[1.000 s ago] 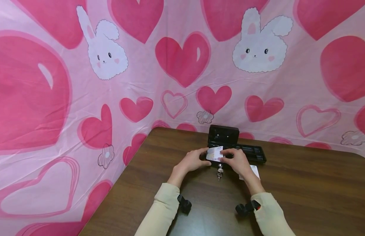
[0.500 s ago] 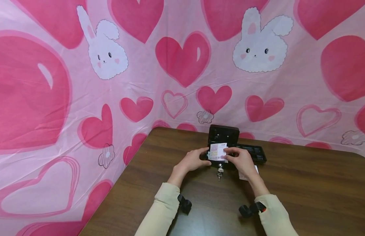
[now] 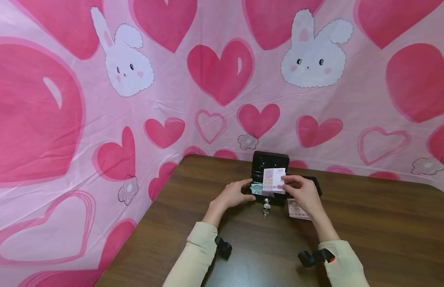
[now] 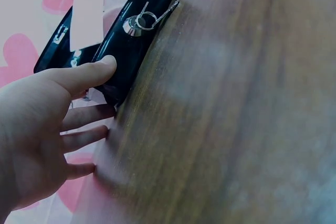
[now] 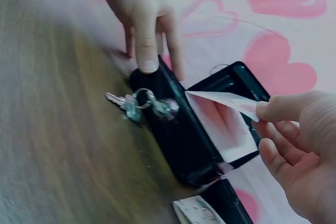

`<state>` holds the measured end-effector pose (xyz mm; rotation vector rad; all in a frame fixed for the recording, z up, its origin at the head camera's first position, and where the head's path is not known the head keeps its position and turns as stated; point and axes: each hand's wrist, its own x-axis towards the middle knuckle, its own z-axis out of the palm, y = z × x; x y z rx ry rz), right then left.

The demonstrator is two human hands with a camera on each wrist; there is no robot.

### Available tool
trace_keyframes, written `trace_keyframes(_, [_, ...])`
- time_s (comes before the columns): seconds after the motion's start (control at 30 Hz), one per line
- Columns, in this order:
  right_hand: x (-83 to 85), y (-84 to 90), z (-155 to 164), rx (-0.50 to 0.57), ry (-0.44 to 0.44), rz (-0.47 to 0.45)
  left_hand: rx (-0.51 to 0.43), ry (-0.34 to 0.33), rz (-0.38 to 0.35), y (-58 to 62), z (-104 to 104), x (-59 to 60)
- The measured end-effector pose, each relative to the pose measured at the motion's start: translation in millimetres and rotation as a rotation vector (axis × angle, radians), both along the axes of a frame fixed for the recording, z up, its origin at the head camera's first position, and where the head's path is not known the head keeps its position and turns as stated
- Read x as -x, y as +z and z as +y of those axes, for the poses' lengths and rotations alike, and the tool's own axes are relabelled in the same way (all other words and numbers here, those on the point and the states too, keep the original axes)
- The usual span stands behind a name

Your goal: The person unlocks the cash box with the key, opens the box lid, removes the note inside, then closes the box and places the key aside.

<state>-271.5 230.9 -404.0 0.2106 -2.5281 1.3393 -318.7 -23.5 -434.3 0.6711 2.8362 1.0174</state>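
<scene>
The right hand (image 3: 303, 194) pinches a banknote (image 3: 274, 180) above the open cash box (image 3: 270, 181), which the left hand's (image 3: 233, 195) relaxed fingers steady; lifting it clear seems the step underway, and setting it on the worktop (image 3: 369, 223) comes next.

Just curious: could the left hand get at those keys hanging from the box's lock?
Probably yes. The left hand rests on the box front corner, and the keys hang close beside it with nothing between them.

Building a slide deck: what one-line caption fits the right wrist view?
Right hand pinches a banknote over an open black cash box, keys in its lock, left hand steadying the box.
</scene>
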Motion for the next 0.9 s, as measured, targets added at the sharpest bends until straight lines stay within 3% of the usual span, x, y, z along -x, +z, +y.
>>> trace_keyframes(0.17, [-3.8, 5.6, 11.7, 0.011, 0.015, 0.013, 0.006, -0.005, 0.012, -1.5, -0.5, 0.1])
trace_keyframes(0.4, [-9.2, 14.8, 27.9, 0.076, 0.036, -0.038, -0.015, -0.016, 0.008, -3.3, -1.4, 0.2])
trace_keyframes(0.6, [-13.2, 23.5, 39.7, 0.111, 0.083, 0.034, -0.003, -0.017, 0.024, -3.8, -3.2, 1.5])
trace_keyframes(0.77, [-16.1, 30.8, 44.9, 0.093, 0.094, 0.064, -0.009, -0.020, 0.020, -3.5, -4.0, 2.0])
trace_keyframes(0.9, [-19.7, 35.4, 49.9, 0.051, 0.085, 0.036, -0.005, -0.020, 0.021, -1.8, -3.6, 1.1])
